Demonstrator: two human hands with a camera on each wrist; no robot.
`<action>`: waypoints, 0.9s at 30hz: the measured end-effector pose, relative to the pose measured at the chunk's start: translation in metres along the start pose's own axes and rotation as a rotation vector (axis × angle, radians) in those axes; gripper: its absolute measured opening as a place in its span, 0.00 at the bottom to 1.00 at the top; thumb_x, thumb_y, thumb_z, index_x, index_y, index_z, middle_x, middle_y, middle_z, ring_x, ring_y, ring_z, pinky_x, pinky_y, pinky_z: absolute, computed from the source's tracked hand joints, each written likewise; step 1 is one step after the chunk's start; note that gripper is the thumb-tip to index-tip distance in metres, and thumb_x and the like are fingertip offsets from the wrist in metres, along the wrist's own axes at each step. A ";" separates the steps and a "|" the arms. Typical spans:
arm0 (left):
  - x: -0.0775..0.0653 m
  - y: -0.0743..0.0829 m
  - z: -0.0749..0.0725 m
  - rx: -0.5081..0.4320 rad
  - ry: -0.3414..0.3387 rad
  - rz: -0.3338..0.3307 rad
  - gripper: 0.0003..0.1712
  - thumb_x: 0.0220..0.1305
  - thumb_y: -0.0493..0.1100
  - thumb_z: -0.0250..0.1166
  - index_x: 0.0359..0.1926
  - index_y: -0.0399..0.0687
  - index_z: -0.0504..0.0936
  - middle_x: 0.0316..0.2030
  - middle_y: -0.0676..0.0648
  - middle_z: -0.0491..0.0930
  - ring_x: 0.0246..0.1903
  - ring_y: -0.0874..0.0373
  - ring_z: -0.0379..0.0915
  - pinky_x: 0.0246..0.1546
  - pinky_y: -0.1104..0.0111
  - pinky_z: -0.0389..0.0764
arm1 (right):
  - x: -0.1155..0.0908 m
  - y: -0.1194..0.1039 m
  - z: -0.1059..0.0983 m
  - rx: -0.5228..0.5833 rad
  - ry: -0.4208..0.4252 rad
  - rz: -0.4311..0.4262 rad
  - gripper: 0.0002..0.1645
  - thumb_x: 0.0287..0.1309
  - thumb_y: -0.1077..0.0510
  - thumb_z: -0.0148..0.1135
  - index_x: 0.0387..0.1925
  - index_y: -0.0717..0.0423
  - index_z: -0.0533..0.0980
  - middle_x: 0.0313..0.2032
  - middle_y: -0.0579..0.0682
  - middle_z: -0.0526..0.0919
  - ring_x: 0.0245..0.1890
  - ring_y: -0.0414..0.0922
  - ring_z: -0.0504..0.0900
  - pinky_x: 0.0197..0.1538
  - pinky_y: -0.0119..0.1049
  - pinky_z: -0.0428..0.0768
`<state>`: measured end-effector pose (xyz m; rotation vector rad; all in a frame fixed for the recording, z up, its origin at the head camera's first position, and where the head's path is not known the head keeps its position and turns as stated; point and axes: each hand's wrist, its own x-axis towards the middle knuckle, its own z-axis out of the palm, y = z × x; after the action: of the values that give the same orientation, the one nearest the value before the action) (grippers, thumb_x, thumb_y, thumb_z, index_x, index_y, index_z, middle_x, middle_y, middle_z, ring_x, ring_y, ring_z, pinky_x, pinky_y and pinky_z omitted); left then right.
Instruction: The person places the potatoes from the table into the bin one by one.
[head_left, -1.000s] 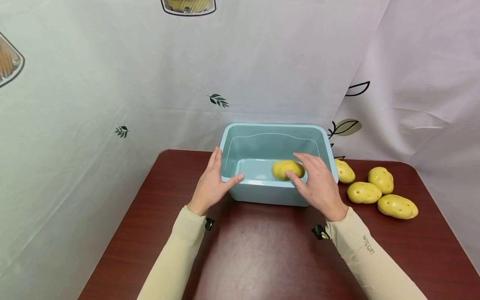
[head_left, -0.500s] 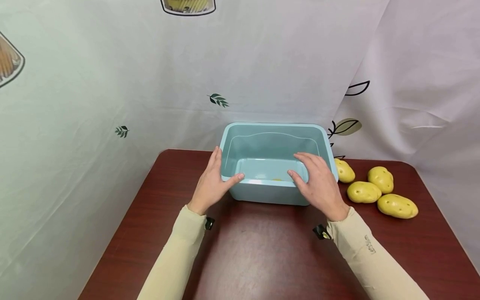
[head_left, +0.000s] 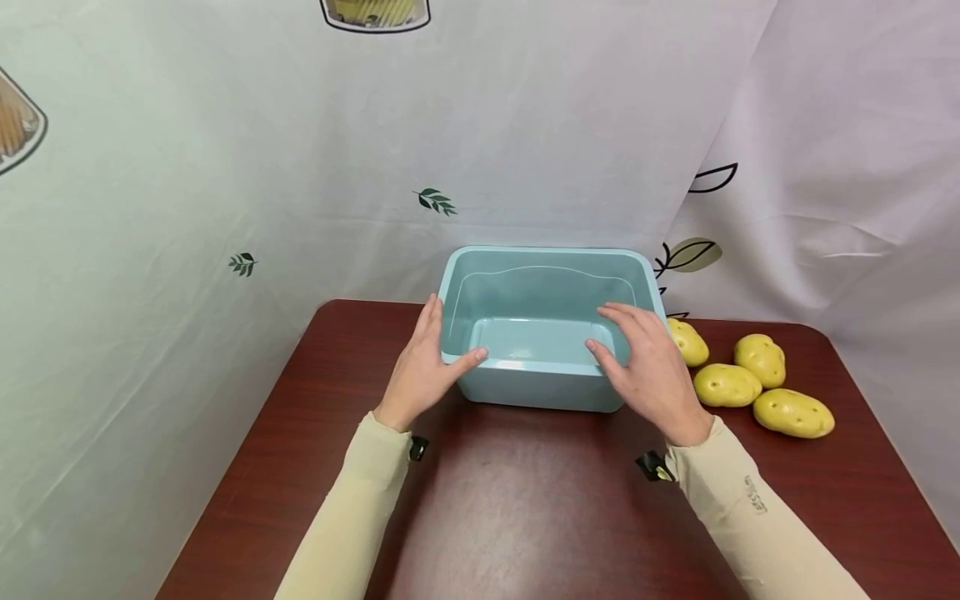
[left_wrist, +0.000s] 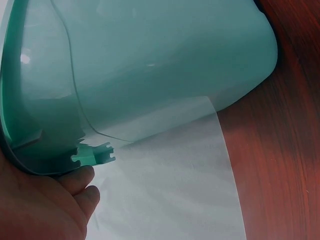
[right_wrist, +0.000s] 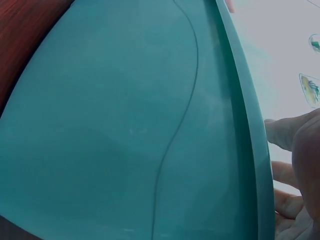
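Observation:
A light blue plastic bin (head_left: 540, 387) stands upright on the dark red-brown table, against the fabric backdrop. My left hand (head_left: 422, 371) holds its front left corner, thumb over the rim and fingers along the outer left side. The left wrist view shows two fingertips (left_wrist: 85, 187) beside the rim. Above the bin's front right part is my right hand (head_left: 648, 367), thumb and fingers spread apart with nothing between them. In the right wrist view its fingers (right_wrist: 284, 174) appear past the rim. The near part of the bin's floor is hidden by the front wall.
Several yellow potatoes (head_left: 729, 385) lie in a group right of the bin, one partly covered by it. White patterned fabric (head_left: 315, 167) hangs behind and beside the table (head_left: 517, 492). Bare tabletop lies in front of the bin.
My right hand let go of a potato, which dropped into the bin and is now out of sight behind the front wall. That hand has since shifted slightly right. The left hand stays put.

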<state>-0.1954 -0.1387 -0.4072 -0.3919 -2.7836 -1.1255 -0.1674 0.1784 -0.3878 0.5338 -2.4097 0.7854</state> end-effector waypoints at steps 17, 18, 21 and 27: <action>0.001 -0.001 0.000 0.005 0.003 0.004 0.66 0.58 0.77 0.60 0.80 0.45 0.41 0.80 0.52 0.37 0.76 0.52 0.48 0.68 0.50 0.64 | -0.005 0.005 -0.018 -0.023 0.021 0.000 0.27 0.56 0.60 0.73 0.57 0.64 0.78 0.58 0.60 0.79 0.58 0.59 0.74 0.61 0.55 0.69; 0.001 -0.001 0.000 0.004 0.004 0.004 0.66 0.58 0.77 0.60 0.80 0.46 0.41 0.80 0.52 0.37 0.76 0.52 0.48 0.68 0.49 0.64 | -0.005 0.006 -0.019 -0.026 0.025 -0.002 0.27 0.56 0.60 0.73 0.57 0.64 0.79 0.58 0.60 0.79 0.58 0.59 0.74 0.61 0.55 0.69; 0.000 -0.001 0.000 0.000 0.001 -0.001 0.66 0.58 0.78 0.60 0.81 0.46 0.41 0.80 0.53 0.37 0.76 0.52 0.48 0.68 0.49 0.64 | -0.006 0.008 -0.022 -0.033 0.033 -0.010 0.28 0.56 0.60 0.73 0.57 0.65 0.78 0.58 0.60 0.79 0.58 0.59 0.74 0.60 0.55 0.70; -0.001 -0.002 0.000 -0.003 -0.003 -0.006 0.66 0.58 0.78 0.60 0.80 0.46 0.41 0.80 0.53 0.36 0.76 0.53 0.47 0.68 0.49 0.63 | -0.011 0.014 -0.028 -0.051 0.036 0.007 0.30 0.54 0.60 0.75 0.58 0.65 0.78 0.57 0.61 0.79 0.58 0.60 0.74 0.60 0.56 0.70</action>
<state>-0.1951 -0.1399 -0.4090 -0.3854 -2.7878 -1.1310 -0.1552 0.2083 -0.3815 0.4875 -2.3929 0.7278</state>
